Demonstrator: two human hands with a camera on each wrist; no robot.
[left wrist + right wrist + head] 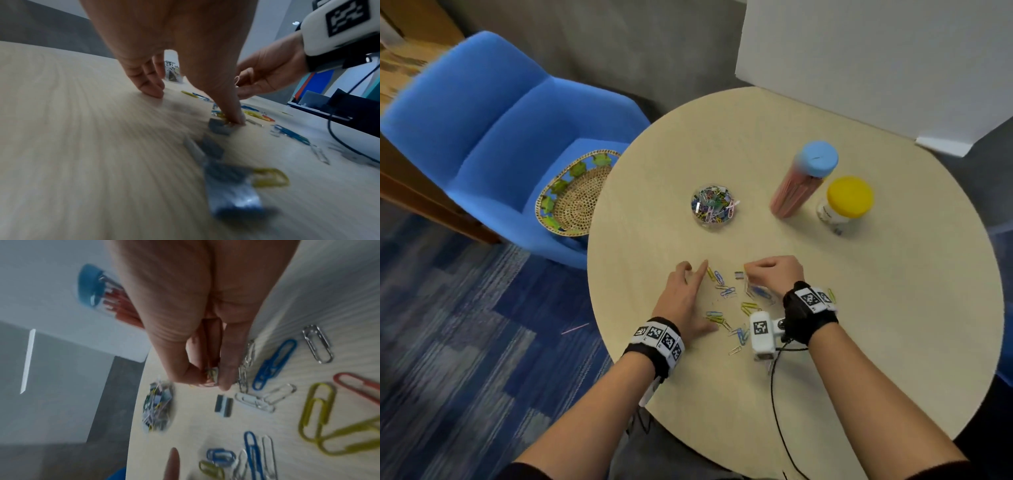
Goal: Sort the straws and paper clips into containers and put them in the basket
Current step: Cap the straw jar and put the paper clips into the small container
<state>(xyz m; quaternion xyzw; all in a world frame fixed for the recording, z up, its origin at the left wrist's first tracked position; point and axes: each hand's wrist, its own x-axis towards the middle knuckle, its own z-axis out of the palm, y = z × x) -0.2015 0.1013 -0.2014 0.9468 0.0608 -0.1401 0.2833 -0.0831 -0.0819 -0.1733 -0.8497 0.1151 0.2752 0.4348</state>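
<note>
- The right hand (774, 274) pinches a small bunch of paper clips (211, 376) between thumb and fingertips, just above the round pale wooden table (859, 308).
- The left hand (685, 298) lies flat, fingers spread and straight, touching the table beside the loose coloured wire paper clips (726, 291) scattered between both hands.
- The clear round dish of clips (713, 206) stands farther off.

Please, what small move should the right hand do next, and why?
Probably carry its clips to the clear bowl and drop them in. The right hand already pinches a few clips, the bowl stands open just beyond it, and many loose clips still lie on the table.
</note>
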